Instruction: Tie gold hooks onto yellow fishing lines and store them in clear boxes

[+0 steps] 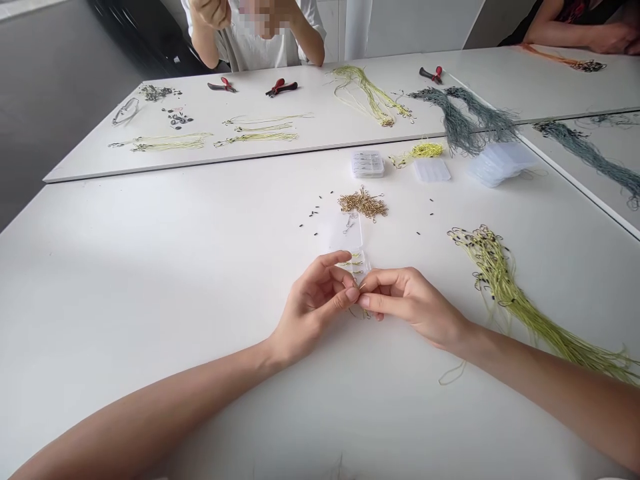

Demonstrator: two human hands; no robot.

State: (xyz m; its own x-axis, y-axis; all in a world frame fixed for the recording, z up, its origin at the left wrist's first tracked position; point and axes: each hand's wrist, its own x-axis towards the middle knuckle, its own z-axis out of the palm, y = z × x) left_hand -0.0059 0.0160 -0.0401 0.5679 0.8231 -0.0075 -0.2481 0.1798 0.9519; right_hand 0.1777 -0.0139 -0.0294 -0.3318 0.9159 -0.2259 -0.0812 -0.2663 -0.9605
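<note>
My left hand (320, 293) and my right hand (407, 300) meet above an open clear plastic box (367, 261). Thumb and fingers of each are closed in a pinch, tip to tip. Between them shows a small thin wire-like piece (356, 283), mostly hidden by the fingertips. Yellow-green line pieces (354, 263) lie in the box's compartments. Just beyond its lid is a pile of brass-coloured metal clips (363, 203). To the right of my right hand spreads a bundle of yellow-green fishing lines with hooks (505, 287).
Small black pieces (313, 213) are scattered around the clip pile. Farther back stand closed clear boxes (367, 164), stacked plastic cases (500, 163) and grey-blue line bundles (453, 117). Red-handled pliers (281, 87) lie on the far table, where a person (255, 40) sits.
</note>
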